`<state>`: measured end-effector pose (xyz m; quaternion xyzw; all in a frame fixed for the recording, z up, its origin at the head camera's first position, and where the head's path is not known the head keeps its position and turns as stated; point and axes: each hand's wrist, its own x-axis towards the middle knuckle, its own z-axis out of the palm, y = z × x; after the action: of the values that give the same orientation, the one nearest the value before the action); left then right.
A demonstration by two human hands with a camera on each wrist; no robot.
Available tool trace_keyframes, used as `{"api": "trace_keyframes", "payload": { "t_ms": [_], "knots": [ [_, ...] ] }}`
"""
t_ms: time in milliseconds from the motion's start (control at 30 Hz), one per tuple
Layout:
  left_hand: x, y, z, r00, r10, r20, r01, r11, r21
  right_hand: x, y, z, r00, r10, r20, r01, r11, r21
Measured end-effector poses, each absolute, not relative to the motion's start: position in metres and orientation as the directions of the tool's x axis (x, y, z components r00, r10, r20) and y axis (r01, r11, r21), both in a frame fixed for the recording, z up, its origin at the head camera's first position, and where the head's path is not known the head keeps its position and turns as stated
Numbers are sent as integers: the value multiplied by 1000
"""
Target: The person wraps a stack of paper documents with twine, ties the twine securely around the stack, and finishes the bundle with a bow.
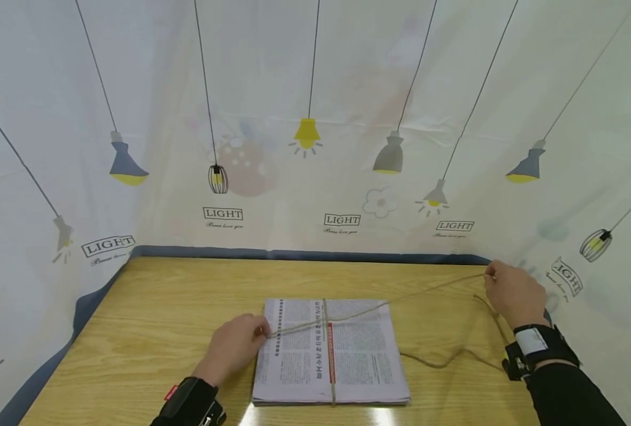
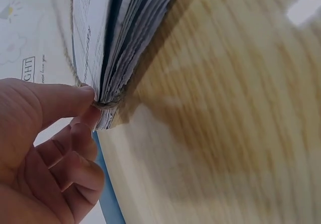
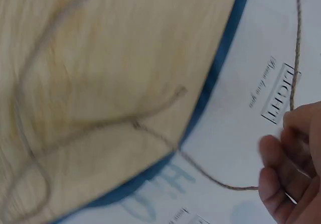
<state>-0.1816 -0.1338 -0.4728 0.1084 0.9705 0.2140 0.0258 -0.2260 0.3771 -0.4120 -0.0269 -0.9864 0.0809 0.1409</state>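
Two hands work a length of twine [image 1: 401, 299] around a stack of newspapers [image 1: 330, 355] lying on the table [image 1: 161, 307]. Nearest, the left hand [image 1: 235, 346] sits at the stack's left edge, thumb and fingertips [image 2: 90, 108] pinching the twine against the paper edges where it wraps round the side. One turn already runs front to back down the middle of the stack; a second strand crosses it from the left hand toward the right. Farther off, well apart from the stack near the table's far right corner, the right hand [image 1: 512, 293] holds the twine with curled fingers and draws it taut in the air. Slack twine loops loosely on the table below that hand. No knot shows, so the bundling looks partly done: the cross wrap and the tying seemingly remain. Behind hangs a curtain [image 1: 315, 118] printed with lamps.
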Motion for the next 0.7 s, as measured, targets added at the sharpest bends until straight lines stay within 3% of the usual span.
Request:
{"api": "trace_keyframes", "payload": {
  "t_ms": [133, 300, 467, 567, 700],
  "knots": [
    [-179, -133, -473, -973, 230, -2, 208, 884, 418, -226, 375, -435, -931, 204, 302, 119, 954, -276],
    [-177, -132, -471, -970, 242, 8, 222, 877, 426, -231, 373, -440, -815, 365, 449, 132, 873, -469],
    [-178, -132, -471, -973, 232, 6, 213, 882, 421, -240, 367, -429, -726, 274, 631, -19, 909, -417],
    [-179, -132, -472, -973, 230, -1, 209, 883, 419, -238, 365, -433, -729, 185, 659, -73, 936, -344],
    [-179, -131, -473, -973, 232, -5, 209, 884, 418, -228, 369, -454, -846, 117, 520, -60, 948, -313]
  ]
}}
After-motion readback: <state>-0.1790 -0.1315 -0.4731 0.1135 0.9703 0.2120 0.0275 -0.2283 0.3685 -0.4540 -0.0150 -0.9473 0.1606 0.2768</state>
